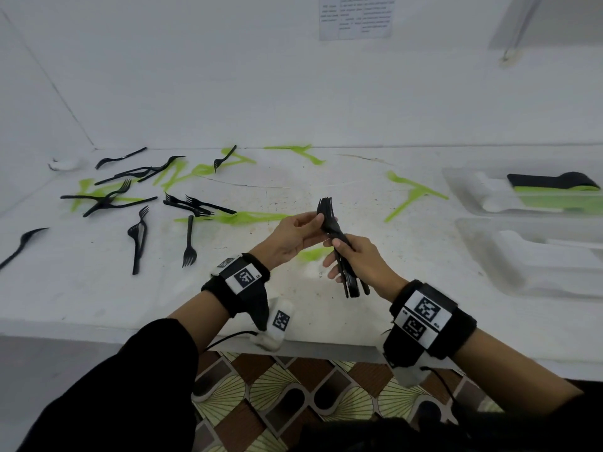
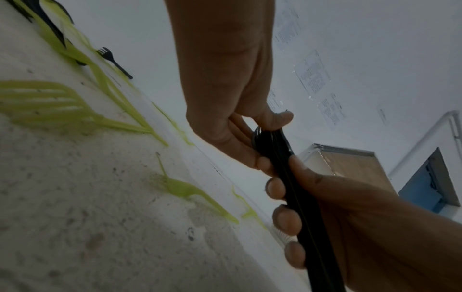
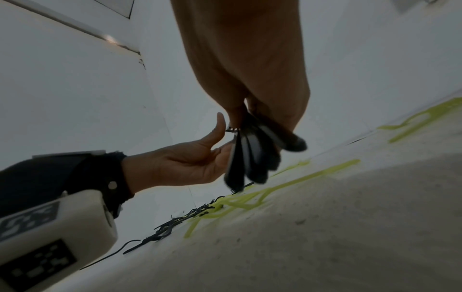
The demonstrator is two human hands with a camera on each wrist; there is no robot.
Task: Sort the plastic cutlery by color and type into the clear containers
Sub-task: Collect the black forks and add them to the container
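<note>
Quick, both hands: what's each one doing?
Left hand: pinching the tine end of the bundle of black plastic forks.
Right hand: gripping the bundle's handles.

We cannot count the black forks (image 1: 336, 236) bunched in the right hand (image 1: 359, 256): they overlap, and in the right wrist view their handles smear into a dark fan. The left hand (image 1: 290, 238) covers part of the bundle's tine end, so we cannot tell whether it pinches or only touches. The 2 clear containers (image 1: 483, 256) are cut off by the head view's right edge, and their white contents blur together. The printed sheet (image 1: 355, 16) on the wall is cropped at the top, its text too small to read. A black piece (image 1: 23, 244) runs off the left edge.
</note>
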